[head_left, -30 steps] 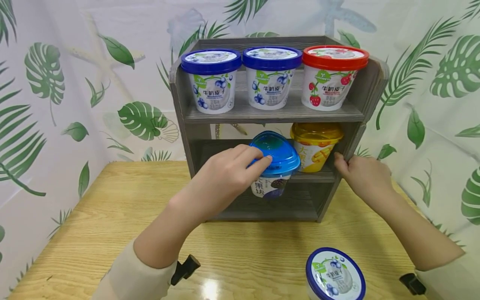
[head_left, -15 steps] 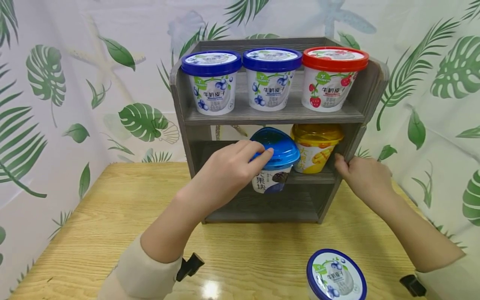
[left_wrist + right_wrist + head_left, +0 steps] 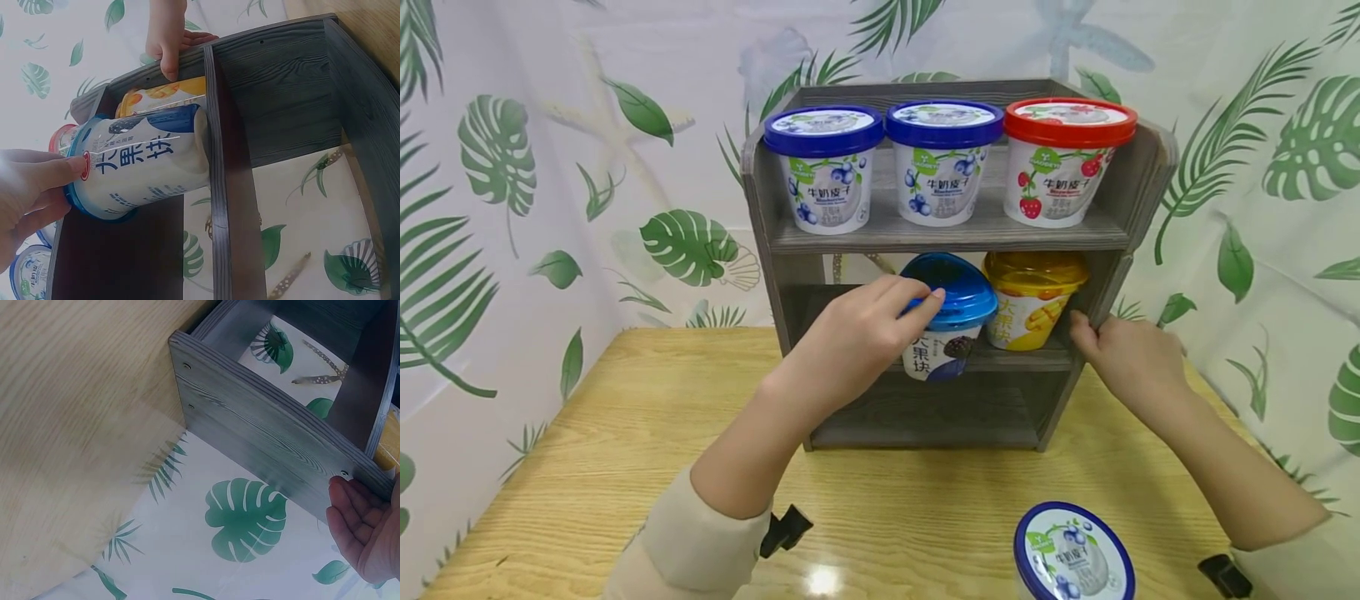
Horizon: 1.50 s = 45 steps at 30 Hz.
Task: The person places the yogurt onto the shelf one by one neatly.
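My left hand (image 3: 872, 325) pinches a fruit cup with a blue lid (image 3: 955, 292) by its lid. In the left wrist view, thumb and fingers hold the lid's edge while the cup's base meets the middle shelf board (image 3: 219, 187). To the right of it on that board stands a fruit cup with a yellow lid (image 3: 1033, 300), close beside the blue one. My right hand (image 3: 1131, 354) grips the side panel of the grey wooden shelf (image 3: 883, 237), thumb over the front edge and fingers along the outside (image 3: 356, 519).
On the top board stand two blue-lidded blueberry tubs (image 3: 829, 171) (image 3: 943, 162) and a red-lidded strawberry tub (image 3: 1067, 162). Another blue-lidded tub (image 3: 1075, 550) is on the wooden table (image 3: 880, 517) near the front. A leaf-patterned cloth (image 3: 587, 275) hangs behind and at the sides.
The blue-lidded fruit cup has moved slightly up and back onto the middle board and become more upright, still in my left hand. My right hand stays on the shelf's side.
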Tool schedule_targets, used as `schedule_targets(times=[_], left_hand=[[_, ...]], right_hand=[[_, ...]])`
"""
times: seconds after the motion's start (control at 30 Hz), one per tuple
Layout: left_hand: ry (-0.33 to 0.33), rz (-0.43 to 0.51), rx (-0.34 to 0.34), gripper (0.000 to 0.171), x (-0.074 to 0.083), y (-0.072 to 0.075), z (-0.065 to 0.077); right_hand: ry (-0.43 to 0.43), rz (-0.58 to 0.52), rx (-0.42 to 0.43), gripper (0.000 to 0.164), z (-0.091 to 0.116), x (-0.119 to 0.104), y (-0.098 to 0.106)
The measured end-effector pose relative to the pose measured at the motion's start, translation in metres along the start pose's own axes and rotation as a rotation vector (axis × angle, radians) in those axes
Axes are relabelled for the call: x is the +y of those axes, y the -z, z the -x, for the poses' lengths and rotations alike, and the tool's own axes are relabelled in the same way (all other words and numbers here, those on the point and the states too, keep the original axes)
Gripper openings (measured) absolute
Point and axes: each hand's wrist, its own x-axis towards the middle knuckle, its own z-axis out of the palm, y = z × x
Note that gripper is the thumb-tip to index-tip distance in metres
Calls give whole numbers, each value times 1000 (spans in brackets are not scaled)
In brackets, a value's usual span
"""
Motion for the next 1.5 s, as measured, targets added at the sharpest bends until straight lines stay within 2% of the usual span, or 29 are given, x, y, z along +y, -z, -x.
schedule_targets(times=[0.2, 0.37, 0.67, 0.8, 1.5], left_hand=[[17, 24, 9, 29, -3, -4, -1], [15, 17, 43, 27, -5, -8, 0], [-35, -3, 188, 17, -4, -16, 1], [-42, -17, 226, 14, -2, -19, 1], [-30, -25, 251, 12, -4, -30, 3]], right_hand=[[24, 10, 32, 49, 0, 1, -2], [44, 16, 47, 49, -1, 1, -2], [40, 25, 46, 51, -1, 0, 0], [32, 24, 29, 53, 0, 1, 0], [1, -4, 2, 57, -1, -1, 0]])
